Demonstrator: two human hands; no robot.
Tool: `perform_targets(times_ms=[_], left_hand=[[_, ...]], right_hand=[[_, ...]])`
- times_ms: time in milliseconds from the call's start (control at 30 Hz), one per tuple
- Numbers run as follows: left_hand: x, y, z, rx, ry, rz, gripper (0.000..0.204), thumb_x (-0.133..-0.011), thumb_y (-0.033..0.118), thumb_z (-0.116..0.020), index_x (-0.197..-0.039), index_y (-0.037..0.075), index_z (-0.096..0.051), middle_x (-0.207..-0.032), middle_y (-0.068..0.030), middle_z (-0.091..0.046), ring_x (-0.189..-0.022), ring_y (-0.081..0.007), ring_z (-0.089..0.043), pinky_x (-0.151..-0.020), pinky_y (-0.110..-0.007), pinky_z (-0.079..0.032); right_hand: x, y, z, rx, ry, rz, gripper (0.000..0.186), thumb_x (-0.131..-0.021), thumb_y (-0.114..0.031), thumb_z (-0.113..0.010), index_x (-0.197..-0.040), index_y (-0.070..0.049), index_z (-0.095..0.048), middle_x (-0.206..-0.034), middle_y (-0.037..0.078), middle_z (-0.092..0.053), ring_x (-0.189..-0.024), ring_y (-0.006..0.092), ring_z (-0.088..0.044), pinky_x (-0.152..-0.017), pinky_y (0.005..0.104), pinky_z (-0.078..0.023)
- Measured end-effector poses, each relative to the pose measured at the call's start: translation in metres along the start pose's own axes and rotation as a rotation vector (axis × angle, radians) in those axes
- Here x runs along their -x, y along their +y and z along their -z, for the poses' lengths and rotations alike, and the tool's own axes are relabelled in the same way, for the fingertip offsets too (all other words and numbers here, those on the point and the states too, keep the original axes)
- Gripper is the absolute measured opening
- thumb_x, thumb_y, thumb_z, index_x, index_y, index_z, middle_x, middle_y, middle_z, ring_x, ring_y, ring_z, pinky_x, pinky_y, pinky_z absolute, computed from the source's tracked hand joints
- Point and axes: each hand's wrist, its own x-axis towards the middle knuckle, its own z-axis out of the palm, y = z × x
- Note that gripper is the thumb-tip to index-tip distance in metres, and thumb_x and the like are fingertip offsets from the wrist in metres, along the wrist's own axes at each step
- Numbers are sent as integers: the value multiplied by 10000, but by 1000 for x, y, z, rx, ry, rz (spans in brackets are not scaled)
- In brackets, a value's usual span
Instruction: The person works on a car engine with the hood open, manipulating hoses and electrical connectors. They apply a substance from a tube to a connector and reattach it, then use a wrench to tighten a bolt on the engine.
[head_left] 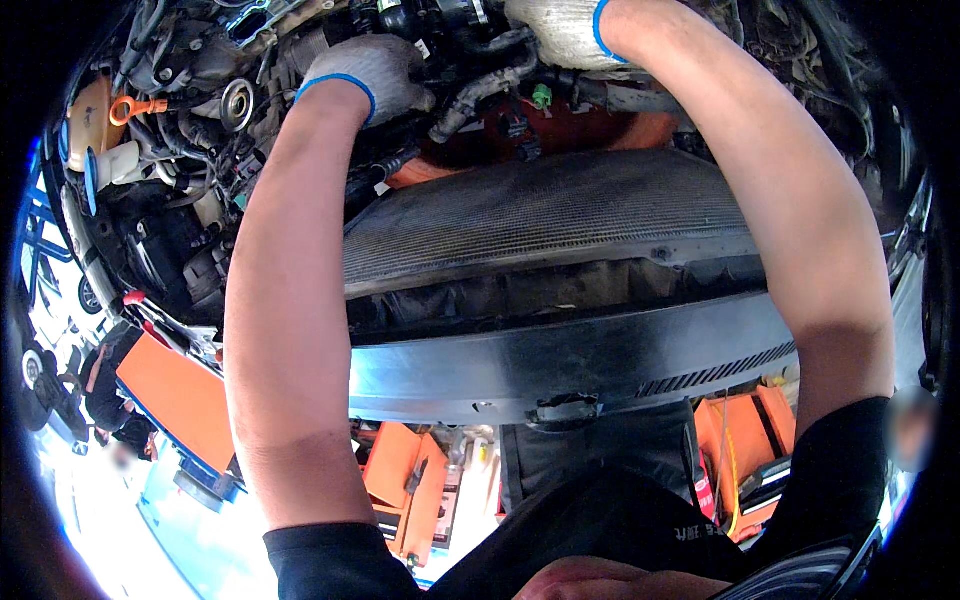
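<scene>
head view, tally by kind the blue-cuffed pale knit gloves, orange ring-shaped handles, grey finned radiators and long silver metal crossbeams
Blue-cuffed pale knit gloves: 2
Orange ring-shaped handle: 1
Grey finned radiator: 1
Long silver metal crossbeam: 1
Total: 5

Small white lettering (693, 532) on the person's black shirt (590, 510), not clearly legible.

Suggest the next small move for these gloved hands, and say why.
Perhaps ease the right hand slightly toward the bent hose to steady it: the hose lies between the two gloves, with the right one close to its upper part and the left hand on its other side. What either hand grips is hidden, so going gently seems wise.
</scene>
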Motion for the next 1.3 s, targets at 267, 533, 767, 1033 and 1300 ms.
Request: perform_targets(times_ms=[267,533,767,1033,1300], left_hand=[[1,13,10,-124,69,80,437,-898,474,-747,-1230,191,-765,-1276,-143,-742,-1180,-359,-706,-998,-500,-573],[5,19,15,-69,162,128,418,-903,439,-749,-1234,184,-763,-1239,-158,-751,-1159,-370,-712,-995,-507,-572],[3,12,6,-63,340,117,356,-895,322,-717,-1221,188,-770,-1222,-151,-761,-1141,-363,-729,-963,-508,-593],[1,8,6,-73,392,82,375,-908,375,-726,-1228,182,-757,-1233,-152,-752,-1153,-372,-715,-968,-511,-580],[2,0,17,-111,189,147,416,-908,437,-713,-1226,173,-754,-1229,-167,-752,-1150,-381,-715,-958,-520,-580]], right_hand=[[1,4,-1,-11,21,23,309,-843,-106,-663,-1108,17,-765,-1161,243,-758,-1083,391,-737,-904,477,-582],[-1,3,-3,21,22,28,289,-825,-105,-669,-1055,21,-788,-1137,251,-760,-1089,392,-736,-912,477,-584],[1,1,0,16,20,27,286,-829,-103,-673,-1065,13,-787,-1146,248,-759,-1095,389,-734,-918,476,-582],[-1,4,1,-4,-14,4,354,-866,-132,-681,-1179,23,-737,-1209,259,-736,-1124,381,-722,-934,477,-572],[8,-5,7,-176,220,83,391,-932,-285,-713,-1188,11,-719,-1193,255,-735,-1145,420,-698,-987,496,-551]])
